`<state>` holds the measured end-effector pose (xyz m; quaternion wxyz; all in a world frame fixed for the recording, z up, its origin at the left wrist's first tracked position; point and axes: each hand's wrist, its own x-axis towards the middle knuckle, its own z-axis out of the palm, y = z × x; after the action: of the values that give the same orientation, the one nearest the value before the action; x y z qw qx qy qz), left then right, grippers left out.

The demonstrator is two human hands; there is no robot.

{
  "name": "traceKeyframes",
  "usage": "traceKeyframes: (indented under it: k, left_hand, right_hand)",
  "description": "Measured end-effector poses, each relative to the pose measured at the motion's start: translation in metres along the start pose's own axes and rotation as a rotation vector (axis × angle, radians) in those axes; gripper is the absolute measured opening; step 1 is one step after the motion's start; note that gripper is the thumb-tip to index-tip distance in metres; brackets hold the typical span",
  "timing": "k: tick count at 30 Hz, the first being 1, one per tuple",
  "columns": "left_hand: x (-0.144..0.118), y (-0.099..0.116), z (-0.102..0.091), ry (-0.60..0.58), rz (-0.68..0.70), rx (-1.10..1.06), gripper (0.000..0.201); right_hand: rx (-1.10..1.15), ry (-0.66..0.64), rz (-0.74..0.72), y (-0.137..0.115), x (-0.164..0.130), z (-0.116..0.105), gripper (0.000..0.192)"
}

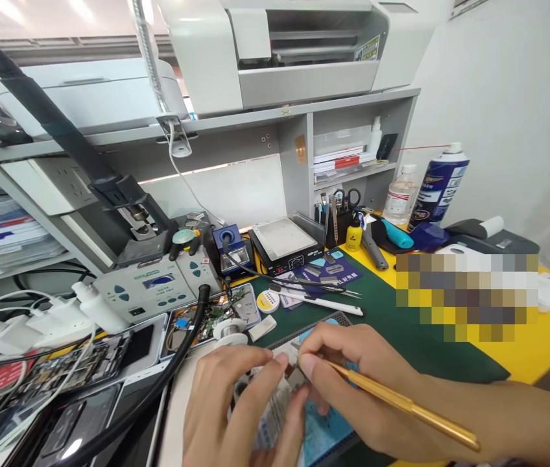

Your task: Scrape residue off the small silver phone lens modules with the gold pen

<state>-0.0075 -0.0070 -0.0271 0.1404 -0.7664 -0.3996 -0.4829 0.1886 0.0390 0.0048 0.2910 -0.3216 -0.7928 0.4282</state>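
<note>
Near edge of the counter [523,353]: both hands low over a blue work pad [322,431]. Left hand [240,405] loosely arched, its thumb and fingertips parted on either side of a small grey piece [296,378]; cannot tell whether that grip pinches it or merely flanks it. Right hand [353,379] clenched in a pen hold on a gold-handled tool [414,407], handle slanting back toward the near right corner, tip end at the small piece; the exact contact is hidden by fingers. Printed white paper [270,415] beneath the left hand.

Just beyond the left fingers, a wire spool [230,332]. Toward the left edge, a tray of circuit boards [211,318]. Mid-counter, a white-handled tool [326,303] lies across a green mat [401,324], a round tin [268,299] near it.

Along the far edge: heating plate [285,243], yellow bottle [353,235]; near the far right corner, clear bottle [400,198] and upright spray can [440,188].
</note>
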Motion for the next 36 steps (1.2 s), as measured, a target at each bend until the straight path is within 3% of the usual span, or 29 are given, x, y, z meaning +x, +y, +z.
traceKeyframes:
  k: [6, 10, 14, 19, 23, 29, 31, 34, 36]
  left_hand:
    - [0.001, 0.002, 0.001, -0.065, -0.027, -0.080, 0.033]
    - [-0.001, 0.003, 0.002, -0.062, -0.189, -0.148, 0.027]
    - [-0.001, 0.006, 0.001, -0.116, -0.240, -0.184, 0.029]
    - [-0.001, 0.014, 0.006, -0.090, -0.496, -0.298, 0.024]
    - [-0.004, 0.013, 0.008, -0.104, -0.512, -0.398, 0.030]
    - [-0.002, 0.004, -0.001, -0.157, -0.411, -0.402, 0.041]
    - [0.002, 0.004, -0.005, -0.122, -0.517, -0.478, 0.033]
    - [0.012, 0.007, -0.009, -0.109, -0.838, -0.644, 0.009]
    - [0.018, 0.009, -0.010, -0.147, -1.014, -0.754, 0.020]
  right_hand:
    - [-0.053, 0.018, -0.039, 0.005, 0.000, 0.002, 0.018]
    - [-0.107, 0.023, -0.043, 0.006, 0.000, 0.003, 0.019]
    - [-0.116, 0.002, -0.016, -0.001, 0.001, 0.001, 0.019]
    - [-0.076, -0.014, -0.015, 0.001, 0.001, 0.001, 0.017]
    - [-0.035, -0.017, -0.014, 0.005, 0.002, 0.002, 0.019]
    - [-0.046, -0.009, -0.010, 0.004, 0.002, 0.000, 0.020]
    - [-0.039, -0.002, -0.020, 0.005, 0.001, 0.000, 0.019]
    - [-0.023, -0.015, -0.022, 0.005, 0.000, 0.001, 0.016]
    - [-0.037, -0.020, -0.028, 0.004, 0.001, 0.001, 0.015]
